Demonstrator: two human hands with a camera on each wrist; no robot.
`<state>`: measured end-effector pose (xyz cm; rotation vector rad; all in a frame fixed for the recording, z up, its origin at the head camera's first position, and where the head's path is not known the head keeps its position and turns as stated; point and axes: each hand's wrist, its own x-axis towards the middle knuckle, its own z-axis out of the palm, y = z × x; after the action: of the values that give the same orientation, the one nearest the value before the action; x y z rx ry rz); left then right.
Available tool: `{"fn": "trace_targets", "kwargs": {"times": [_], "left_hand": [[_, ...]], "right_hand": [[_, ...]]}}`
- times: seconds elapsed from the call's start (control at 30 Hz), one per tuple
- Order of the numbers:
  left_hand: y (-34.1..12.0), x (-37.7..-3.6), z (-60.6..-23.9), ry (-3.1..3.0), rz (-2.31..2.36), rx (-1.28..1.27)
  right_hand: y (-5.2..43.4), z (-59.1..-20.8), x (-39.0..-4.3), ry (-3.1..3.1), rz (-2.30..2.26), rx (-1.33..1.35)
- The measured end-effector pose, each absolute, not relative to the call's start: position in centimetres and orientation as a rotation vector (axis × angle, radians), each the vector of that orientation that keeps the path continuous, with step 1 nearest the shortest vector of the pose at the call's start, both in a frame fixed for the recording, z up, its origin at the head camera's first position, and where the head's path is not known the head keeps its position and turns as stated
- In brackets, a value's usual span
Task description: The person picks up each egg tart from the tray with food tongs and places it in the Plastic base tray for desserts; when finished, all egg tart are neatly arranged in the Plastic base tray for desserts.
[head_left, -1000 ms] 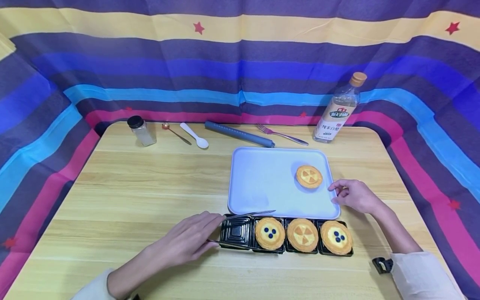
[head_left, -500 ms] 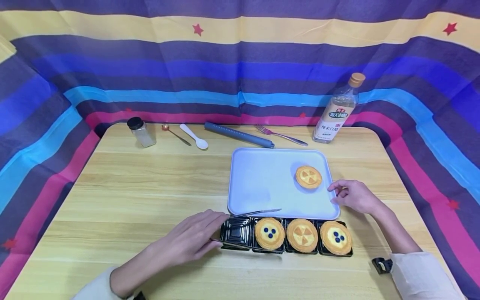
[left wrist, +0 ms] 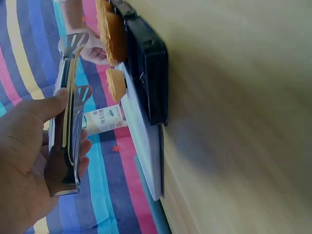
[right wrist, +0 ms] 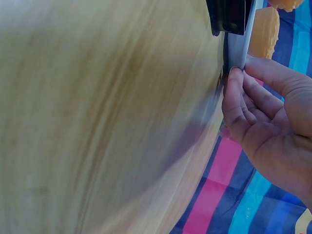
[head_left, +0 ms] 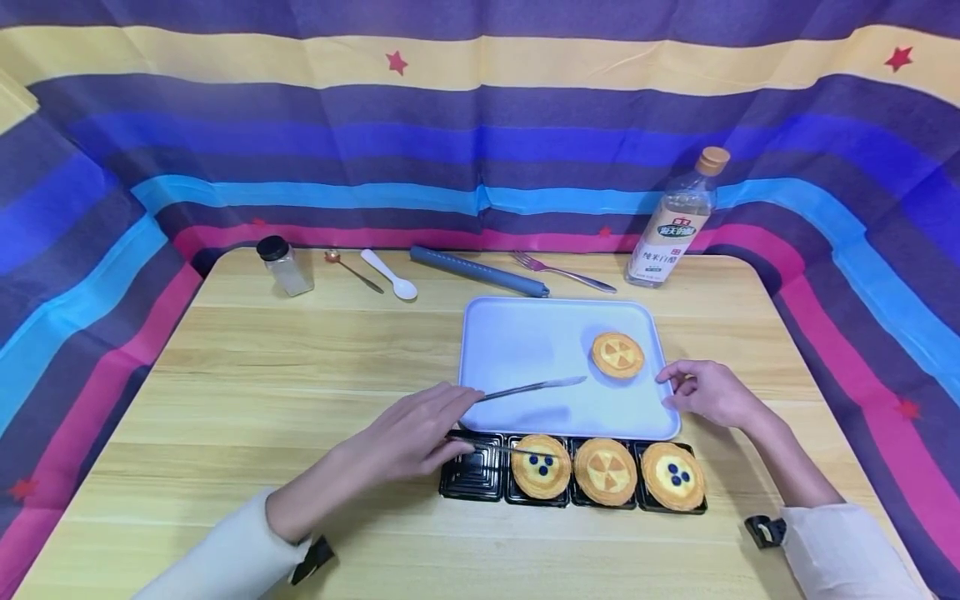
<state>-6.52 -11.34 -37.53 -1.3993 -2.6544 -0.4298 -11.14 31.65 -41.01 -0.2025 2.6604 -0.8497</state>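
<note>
My left hand (head_left: 420, 429) grips a pair of metal tongs (left wrist: 63, 131), thumb on one arm and fingers on the other. The tongs' ends are spread with nothing between them, over the tray's front edge and the black compartments. My right hand (head_left: 712, 392) pinches the right rim of a pale lavender tray (head_left: 517, 333), thumb above and fingers at the edge in the right wrist view. One tart (head_left: 618, 355) with a wedge pattern lies on the tray's right side. In front, a row of black plastic compartments (head_left: 471, 483) holds a blueberry tart (head_left: 540, 482), a wedge-patterned tart (head_left: 604, 472) and another blueberry tart (head_left: 672, 476); the leftmost compartment is bare.
Along the table's back lie a black-capped jar (head_left: 285, 267), a small copper-coloured spoon (head_left: 356, 271), a white spoon (head_left: 390, 273), a grey-blue stick-like box (head_left: 476, 270) and a fork (head_left: 566, 271). A tall vinegar bottle (head_left: 671, 225) stands behind the tray. Striped cloth surrounds the table.
My left hand has moved up and to the right with the tongs, away from the bare compartment and toward the tray. The right hand and the tarts stay where they were.
</note>
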Motion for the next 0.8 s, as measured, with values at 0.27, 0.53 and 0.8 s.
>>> {"fn": "trace_targets", "kwargs": {"times": [0.27, 0.53, 0.8], "left_hand": [[-8.3, -9.4, -37.4, -2.630, -0.383, -1.398], [-5.9, -11.7, -36.8, -2.656, -0.287, -1.359], [-4.7, -13.6, -37.3, -2.739, -0.223, -1.337]], "right_hand": [[31.7, -41.0, -11.2, 2.668, -0.847, -0.216], [31.7, -41.0, -11.1, 2.671, -0.847, -0.218], [31.7, -40.9, -11.1, 2.663, -0.853, -0.214]]}}
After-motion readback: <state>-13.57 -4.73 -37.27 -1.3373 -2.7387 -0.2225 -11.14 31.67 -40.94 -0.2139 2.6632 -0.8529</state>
